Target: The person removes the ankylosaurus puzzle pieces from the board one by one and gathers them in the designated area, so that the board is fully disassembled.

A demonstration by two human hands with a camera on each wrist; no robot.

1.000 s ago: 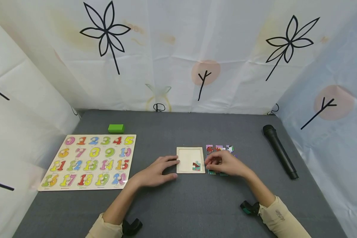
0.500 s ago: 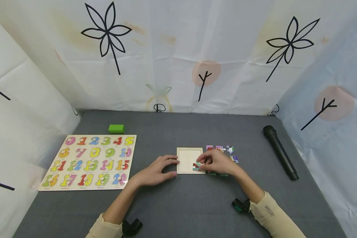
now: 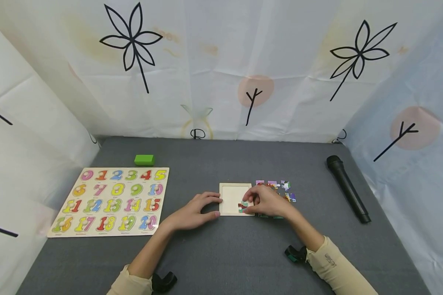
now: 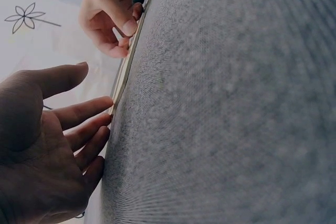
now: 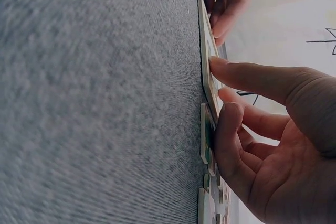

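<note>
A shallow square wooden puzzle tray (image 3: 229,199) lies on the grey table. My left hand (image 3: 193,212) has its fingertips at the tray's left edge, fingers fairly straight; the left wrist view shows the same hand (image 4: 58,140) from the palm side. Over the tray's lower right corner, my right hand (image 3: 267,201) pinches a small jigsaw piece (image 3: 245,203) between thumb and index finger, against another coloured piece (image 3: 240,208) lying there. In the right wrist view, the thumb (image 5: 236,74) comes down onto the tray (image 5: 203,51); the fingers partly hide the pieces.
Several loose jigsaw pieces (image 3: 285,185) lie right of the tray, partly under my right hand. A number board (image 3: 110,196) is at the left, with a green block (image 3: 144,160) behind it. A black microphone (image 3: 348,188) lies at the right. White curtains (image 3: 214,61) enclose the table.
My right hand has moved left from the loose pieces onto the tray's lower right corner, bringing a piece beside the one lying there. My left hand stays at the tray's edge.
</note>
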